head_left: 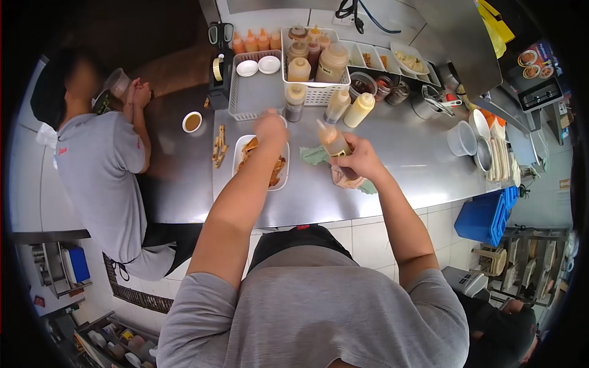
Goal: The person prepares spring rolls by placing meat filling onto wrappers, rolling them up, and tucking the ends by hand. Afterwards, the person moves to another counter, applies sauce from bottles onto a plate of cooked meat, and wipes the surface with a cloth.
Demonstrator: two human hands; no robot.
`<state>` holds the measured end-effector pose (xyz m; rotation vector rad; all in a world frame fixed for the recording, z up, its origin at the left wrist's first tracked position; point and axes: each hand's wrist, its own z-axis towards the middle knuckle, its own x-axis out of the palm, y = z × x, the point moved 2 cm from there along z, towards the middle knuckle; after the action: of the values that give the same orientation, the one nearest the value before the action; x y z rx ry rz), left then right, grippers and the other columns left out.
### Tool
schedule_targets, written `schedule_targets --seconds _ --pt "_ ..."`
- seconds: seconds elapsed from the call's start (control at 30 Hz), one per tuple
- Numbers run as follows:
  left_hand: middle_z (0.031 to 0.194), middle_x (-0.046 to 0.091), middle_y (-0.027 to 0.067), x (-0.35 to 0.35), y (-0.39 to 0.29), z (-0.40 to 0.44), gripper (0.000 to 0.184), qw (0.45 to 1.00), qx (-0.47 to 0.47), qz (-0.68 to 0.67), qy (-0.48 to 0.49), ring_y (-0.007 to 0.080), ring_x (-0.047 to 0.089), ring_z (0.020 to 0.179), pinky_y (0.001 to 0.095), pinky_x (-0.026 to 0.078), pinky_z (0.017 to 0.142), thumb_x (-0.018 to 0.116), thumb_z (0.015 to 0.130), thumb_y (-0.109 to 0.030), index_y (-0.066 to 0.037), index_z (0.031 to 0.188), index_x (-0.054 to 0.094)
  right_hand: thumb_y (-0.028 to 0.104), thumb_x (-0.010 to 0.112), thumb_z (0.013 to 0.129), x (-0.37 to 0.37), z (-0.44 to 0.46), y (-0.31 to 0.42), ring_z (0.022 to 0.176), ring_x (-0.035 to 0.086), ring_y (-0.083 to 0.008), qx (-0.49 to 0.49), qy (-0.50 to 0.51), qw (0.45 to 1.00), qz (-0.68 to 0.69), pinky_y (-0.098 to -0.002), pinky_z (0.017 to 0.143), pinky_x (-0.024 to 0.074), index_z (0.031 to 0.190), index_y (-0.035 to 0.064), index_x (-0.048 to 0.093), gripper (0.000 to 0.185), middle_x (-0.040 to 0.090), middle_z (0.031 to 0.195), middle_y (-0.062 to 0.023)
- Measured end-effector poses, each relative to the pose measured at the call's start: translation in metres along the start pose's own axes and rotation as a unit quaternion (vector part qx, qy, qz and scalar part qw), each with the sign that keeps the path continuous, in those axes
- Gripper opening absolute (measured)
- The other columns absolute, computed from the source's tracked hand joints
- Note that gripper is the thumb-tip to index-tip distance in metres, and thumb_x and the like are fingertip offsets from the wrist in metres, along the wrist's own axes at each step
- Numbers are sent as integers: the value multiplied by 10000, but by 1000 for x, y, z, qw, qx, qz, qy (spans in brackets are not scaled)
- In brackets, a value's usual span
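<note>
My right hand (363,158) grips a squeeze bottle (332,141) with pale, orange-tinted contents, tilted with its nozzle toward the upper left. Beneath it lie a green cloth (315,156) and a crumpled pinkish cloth (347,178). My left hand (271,127) is above the far edge of a white dish (284,178); motion smears its fingers, so whether they hold anything is unclear. Browned food pieces (277,170) lie in that dish, partly hidden by my left forearm. Just beyond stand more squeeze bottles, one with pale yellow sauce (359,110).
A grey basket (257,92) holds white saucers; a white basket (319,93) holds several bottles. A cup of brown sauce (192,122) and wooden clips (219,147) sit left. Stacked flatbreads (501,161) and bowls are at right. A co-worker (101,159) leans on the counter at left.
</note>
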<state>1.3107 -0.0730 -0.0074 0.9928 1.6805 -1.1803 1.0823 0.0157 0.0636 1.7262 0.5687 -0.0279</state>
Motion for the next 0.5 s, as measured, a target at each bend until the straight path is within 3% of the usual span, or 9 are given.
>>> schedule_targets --seconds 0.03,0.13,0.23,0.33,0.5 --pt "1171 604 191 -13 -6 -8 601 999 32 5 -4 329 598 1096 399 508 896 800 670 -255 -15 1126 490 68 799 665 0 -1 0 863 634 -147 6 2 1000 -15 -283 796 502 1192 1 610 564 680 989 -77" --pt "1093 632 219 -41 -13 -22 607 996 71 -48 -12 366 612 1048 414 508 889 796 652 -240 4 1114 486 87 754 651 1 -7 9 870 660 -221 -23 26 969 -245 -335 812 499 1073 -7 655 444 692 955 -117" --pt "1023 647 245 -81 3 -36 613 993 87 -67 -33 383 622 1006 430 506 881 796 631 -226 17 1099 482 121 700 637 23 -10 30 846 648 -290 -141 85 862 -480 -386 816 472 920 14 676 303 676 874 -141" --pt "1003 650 257 -118 44 -55 575 996 41 -73 -38 375 638 989 429 518 844 786 629 -222 15 1068 500 144 670 649 48 3 35 812 628 -296 -236 84 809 -532 -401 812 434 830 57 670 201 653 801 -122" --pt "1040 650 228 -100 166 -44 640 995 -60 -7 -74 358 643 998 416 517 876 805 637 -224 7 1118 452 135 666 688 66 38 76 804 638 -255 -249 89 745 -613 -398 840 415 700 105 689 40 655 719 -102"
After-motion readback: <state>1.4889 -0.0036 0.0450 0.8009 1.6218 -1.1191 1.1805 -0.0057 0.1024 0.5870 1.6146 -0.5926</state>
